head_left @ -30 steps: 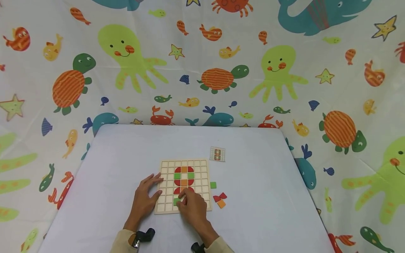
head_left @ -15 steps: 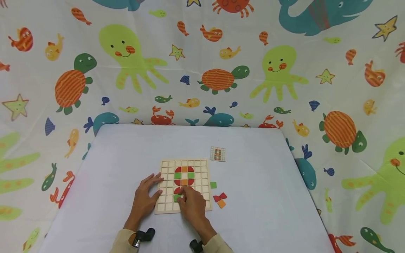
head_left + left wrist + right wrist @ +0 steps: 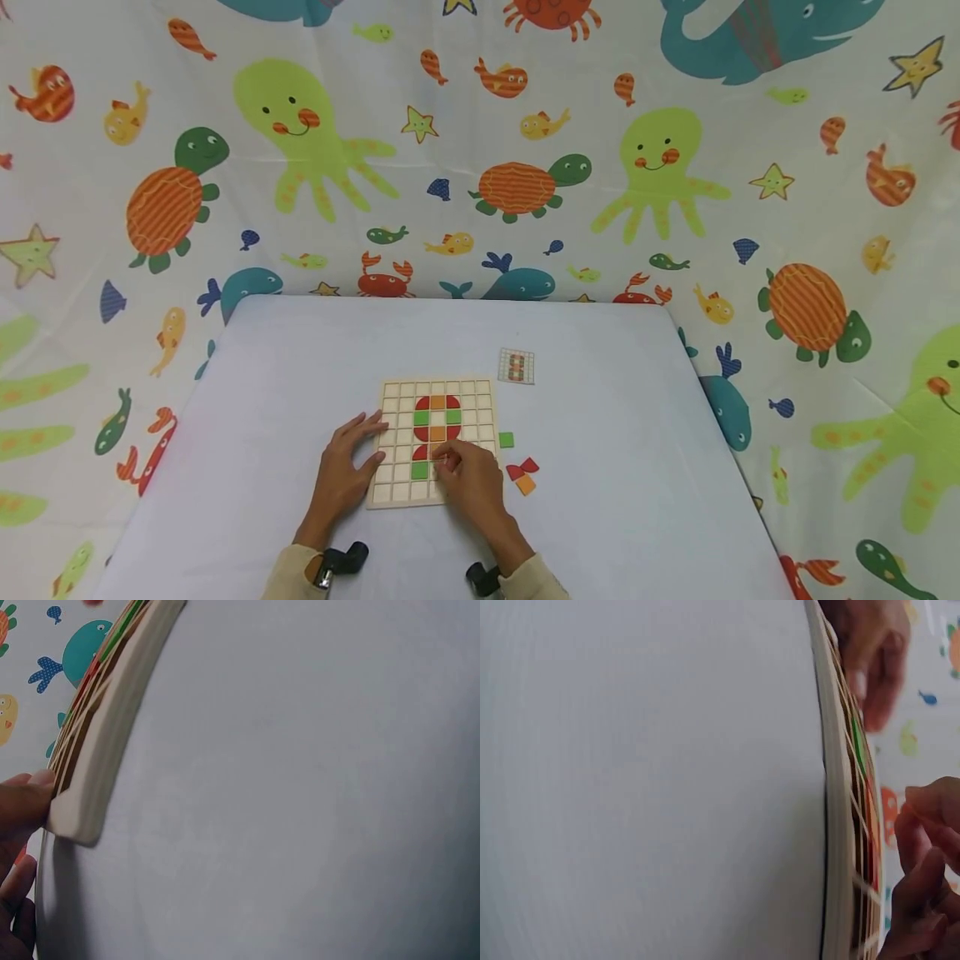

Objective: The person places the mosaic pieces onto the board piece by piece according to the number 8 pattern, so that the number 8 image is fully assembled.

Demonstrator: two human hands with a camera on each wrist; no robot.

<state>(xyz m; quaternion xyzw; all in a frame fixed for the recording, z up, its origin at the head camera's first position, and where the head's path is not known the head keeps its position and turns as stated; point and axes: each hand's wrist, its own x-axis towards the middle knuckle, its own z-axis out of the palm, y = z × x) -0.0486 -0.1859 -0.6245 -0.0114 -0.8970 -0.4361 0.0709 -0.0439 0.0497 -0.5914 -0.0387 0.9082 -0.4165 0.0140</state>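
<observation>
A wooden grid board (image 3: 482, 388) lies on the white cloth, its middle columns holding red, orange and green tiles. My left hand (image 3: 347, 471) is spread along its left edge; in the left wrist view the thumb (image 3: 26, 806) rests on the frame near a corner. My right hand (image 3: 471, 483) hovers over the lower right part, fingers loosely curled, beside a seated green tile (image 3: 420, 471) and an orange tile (image 3: 435, 451). No tile shows between its fingertips. In the right wrist view, the right hand (image 3: 930, 892) appears beyond the board's edge (image 3: 838, 847).
Right of the board lie a loose green tile (image 3: 507, 439), two red curved pieces (image 3: 531, 465) and an orange tile (image 3: 527, 484). Behind it sits a small pattern card (image 3: 517, 366). A printed sea-animal cloth hangs behind the table.
The green tile at the lower left has shifted slightly up into its cell, and my right hand has come off it and moved right. My left hand stays in place.
</observation>
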